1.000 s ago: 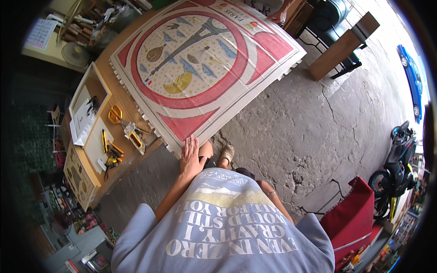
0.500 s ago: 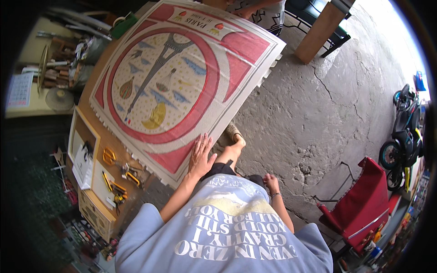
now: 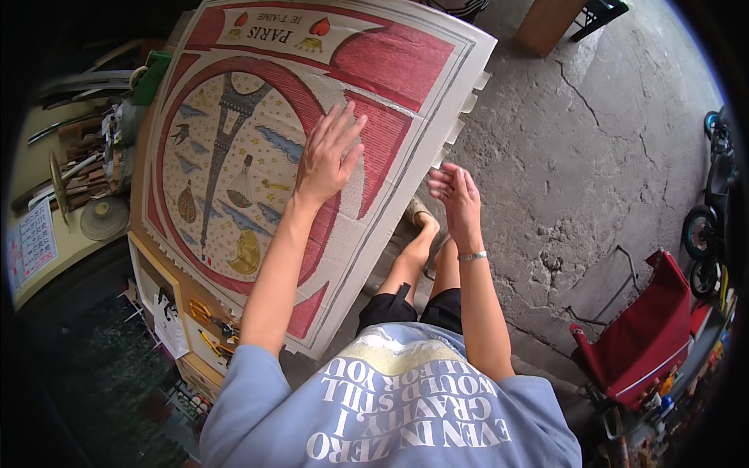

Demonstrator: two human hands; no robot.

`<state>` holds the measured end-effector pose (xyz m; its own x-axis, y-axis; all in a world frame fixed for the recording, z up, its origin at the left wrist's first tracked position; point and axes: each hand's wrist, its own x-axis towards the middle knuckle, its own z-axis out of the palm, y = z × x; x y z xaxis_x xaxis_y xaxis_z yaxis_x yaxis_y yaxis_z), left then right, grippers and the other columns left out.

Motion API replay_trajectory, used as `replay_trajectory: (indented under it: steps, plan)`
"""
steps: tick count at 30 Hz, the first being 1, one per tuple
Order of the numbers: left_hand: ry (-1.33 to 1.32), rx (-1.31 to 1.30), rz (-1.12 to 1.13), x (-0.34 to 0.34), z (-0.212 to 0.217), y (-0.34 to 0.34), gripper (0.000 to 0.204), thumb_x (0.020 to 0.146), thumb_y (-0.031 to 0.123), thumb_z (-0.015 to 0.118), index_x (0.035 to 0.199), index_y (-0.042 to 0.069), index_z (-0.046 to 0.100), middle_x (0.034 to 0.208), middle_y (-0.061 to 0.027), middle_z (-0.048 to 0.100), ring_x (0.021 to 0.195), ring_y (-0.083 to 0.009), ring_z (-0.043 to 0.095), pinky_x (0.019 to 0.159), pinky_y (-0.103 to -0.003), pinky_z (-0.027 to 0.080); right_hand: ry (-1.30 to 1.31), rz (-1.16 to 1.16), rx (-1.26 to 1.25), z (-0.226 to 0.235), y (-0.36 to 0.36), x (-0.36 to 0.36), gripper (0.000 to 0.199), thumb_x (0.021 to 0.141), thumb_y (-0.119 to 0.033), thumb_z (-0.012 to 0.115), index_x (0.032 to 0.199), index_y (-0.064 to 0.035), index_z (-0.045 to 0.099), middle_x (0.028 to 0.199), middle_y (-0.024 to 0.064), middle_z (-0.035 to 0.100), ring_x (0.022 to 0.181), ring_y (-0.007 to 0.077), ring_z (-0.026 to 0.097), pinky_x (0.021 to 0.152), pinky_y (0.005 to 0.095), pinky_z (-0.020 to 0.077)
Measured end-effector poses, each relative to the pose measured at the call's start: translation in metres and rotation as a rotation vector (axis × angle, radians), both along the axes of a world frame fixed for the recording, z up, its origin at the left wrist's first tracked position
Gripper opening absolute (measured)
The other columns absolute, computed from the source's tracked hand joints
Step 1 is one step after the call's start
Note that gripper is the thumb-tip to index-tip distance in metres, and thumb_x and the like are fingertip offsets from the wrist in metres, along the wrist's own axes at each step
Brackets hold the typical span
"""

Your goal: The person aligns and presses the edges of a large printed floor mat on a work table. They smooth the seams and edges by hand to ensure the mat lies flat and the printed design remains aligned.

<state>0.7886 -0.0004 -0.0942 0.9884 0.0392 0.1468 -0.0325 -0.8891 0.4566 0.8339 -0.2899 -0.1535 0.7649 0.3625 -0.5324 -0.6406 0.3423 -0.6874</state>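
Left hand (image 3: 328,160) lies open and flat on the large red-and-cream printed cardboard sheet (image 3: 257,156), right hand (image 3: 456,195) open beside its edge; light, stiff-looking board, best gripped by opposite edges.

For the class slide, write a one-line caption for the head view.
Left hand flat on a large red printed poster board, right hand open beside its edge.

I read this as a garage workshop: a cracked concrete floor (image 3: 593,148) lies right of the big printed board (image 3: 312,148), hand tools (image 3: 207,327) sit on the wooden bench (image 3: 156,273) under the board's left edge (more tools left of it), and a red folding chair (image 3: 644,339) stands well right of it.
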Motion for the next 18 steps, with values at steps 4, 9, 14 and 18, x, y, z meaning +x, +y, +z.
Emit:
replay_trajectory:
  steps: [4, 9, 14, 18]
  plan:
    - [0.066, 0.004, -0.138, 0.056, -0.028, -0.015, 0.047, 0.102, 0.033, 0.06, 0.148, 0.024, 0.059, 0.162, -0.0055, 0.044, 0.151, -0.0304, 0.037, 0.123, -0.051, 0.03, 0.101, -0.054, 0.2, -0.034, 0.021, 0.033, 0.025, 0.11, -0.026, 0.053, 0.12, -0.0038, 0.056, 0.104, 0.008, 0.069, 0.093, 0.0182, 0.071, 0.08, 0.0327, 0.0598]
    - [0.1, 0.0, -0.226, 0.096, -0.065, -0.023, 0.049, 0.1, 0.032, 0.062, 0.149, 0.027, 0.058, 0.164, -0.0039, 0.041, 0.152, -0.0295, 0.035, 0.123, -0.053, 0.031, 0.146, -0.014, 0.272, -0.063, 0.034, 0.055, 0.018, 0.109, -0.025, 0.055, 0.113, -0.0068, 0.058, 0.105, 0.0063, 0.07, 0.092, 0.0169, 0.07, 0.082, 0.0325, 0.0574]
    - [0.101, -0.003, -0.265, 0.119, -0.089, -0.032, 0.051, 0.099, 0.031, 0.063, 0.15, 0.03, 0.056, 0.165, -0.0034, 0.04, 0.152, -0.0291, 0.035, 0.122, -0.054, 0.032, 0.133, -0.033, 0.241, -0.079, 0.033, 0.069, 0.014, 0.109, -0.024, 0.057, 0.108, -0.0095, 0.058, 0.101, 0.0013, 0.068, 0.088, 0.0114, 0.065, 0.08, 0.0284, 0.0534]
    - [0.124, 0.003, -0.317, 0.141, -0.1, -0.043, 0.053, 0.098, 0.032, 0.064, 0.15, 0.032, 0.055, 0.165, -0.0031, 0.04, 0.153, -0.0282, 0.035, 0.122, -0.052, 0.032, 0.141, -0.064, 0.206, -0.087, 0.029, 0.08, 0.015, 0.109, -0.025, 0.058, 0.106, -0.0102, 0.058, 0.095, -0.0028, 0.064, 0.084, 0.007, 0.059, 0.076, 0.0255, 0.0489]
